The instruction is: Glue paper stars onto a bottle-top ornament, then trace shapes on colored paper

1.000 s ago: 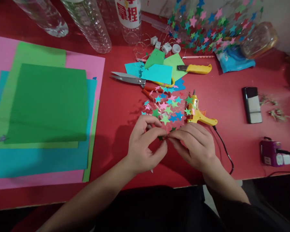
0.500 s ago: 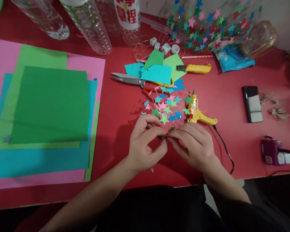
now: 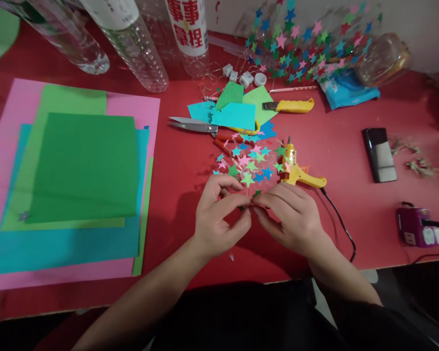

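Observation:
My left hand (image 3: 221, 217) is pinched at the lower end of a bunch of small paper stars (image 3: 250, 163) in pink, blue and green. Fingertips of my right hand (image 3: 290, 214) meet it there, closed on something too small to make out. A dark green star (image 3: 256, 193) shows just above the fingertips. The bunch lies over the red handles of the scissors (image 3: 195, 126). Just right of the stars is a yellow glue gun (image 3: 296, 170), its cord running toward the table's front edge.
Stacked coloured sheets (image 3: 84, 165) cover the left of the red table (image 3: 171, 195). Plastic bottles (image 3: 139, 53) stand at the back left. Behind the stars lie paper scraps (image 3: 237, 114) and a yellow cutter (image 3: 294, 105). At the right are a black case (image 3: 379, 155) and a purple adapter (image 3: 415, 226).
The camera view has shifted slightly. Both hands keep nearly the same pinched pose at the base of the stars, with the right fingertips slightly parted from the left.

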Motion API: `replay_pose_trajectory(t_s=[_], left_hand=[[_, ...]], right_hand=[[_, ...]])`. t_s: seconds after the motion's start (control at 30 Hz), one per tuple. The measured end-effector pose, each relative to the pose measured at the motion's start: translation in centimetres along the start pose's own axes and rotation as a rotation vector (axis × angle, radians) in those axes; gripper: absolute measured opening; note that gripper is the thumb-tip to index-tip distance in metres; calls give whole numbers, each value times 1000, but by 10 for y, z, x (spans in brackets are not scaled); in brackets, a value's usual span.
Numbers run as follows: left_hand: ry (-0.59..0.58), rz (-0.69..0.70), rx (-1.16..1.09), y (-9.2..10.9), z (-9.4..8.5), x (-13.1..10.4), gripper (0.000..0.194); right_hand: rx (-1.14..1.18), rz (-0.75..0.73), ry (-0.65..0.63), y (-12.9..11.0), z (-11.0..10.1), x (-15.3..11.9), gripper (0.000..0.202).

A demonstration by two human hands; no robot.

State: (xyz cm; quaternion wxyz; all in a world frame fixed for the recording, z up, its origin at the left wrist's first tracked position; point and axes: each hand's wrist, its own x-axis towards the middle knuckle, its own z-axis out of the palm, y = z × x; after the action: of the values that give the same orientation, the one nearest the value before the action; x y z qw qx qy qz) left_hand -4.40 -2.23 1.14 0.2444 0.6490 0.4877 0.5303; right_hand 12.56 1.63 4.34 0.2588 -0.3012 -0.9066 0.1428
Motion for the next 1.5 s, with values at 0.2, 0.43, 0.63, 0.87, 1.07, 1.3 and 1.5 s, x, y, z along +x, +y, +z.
replay_pose_trajectory(t_s=[0.2,0.43,0.63,0.87,1.07,1.3,1.5], left_hand=[[-41,26,71,0,-4,1,12],[-72,68,151,2,-8,1,11],[-52,112,210,2,-6,-2,17],[-39,137,244,2,-5,0,16],[-15,145,240,0,-4,1,13],[50,122,237,-2,2,0,11],[61,103,228,-7,4,1,5]], right_hand=[[51,-6,-2,1,-1,3,8],[126,-28,32,5,2,3,10],[93,-44,74,8,5,4,12],[5,-86,96,7,4,4,13],[-67,-107,109,8,7,3,15],[-246,-121,105,4,9,2,24],[-293,-128,116,5,11,2,24]])
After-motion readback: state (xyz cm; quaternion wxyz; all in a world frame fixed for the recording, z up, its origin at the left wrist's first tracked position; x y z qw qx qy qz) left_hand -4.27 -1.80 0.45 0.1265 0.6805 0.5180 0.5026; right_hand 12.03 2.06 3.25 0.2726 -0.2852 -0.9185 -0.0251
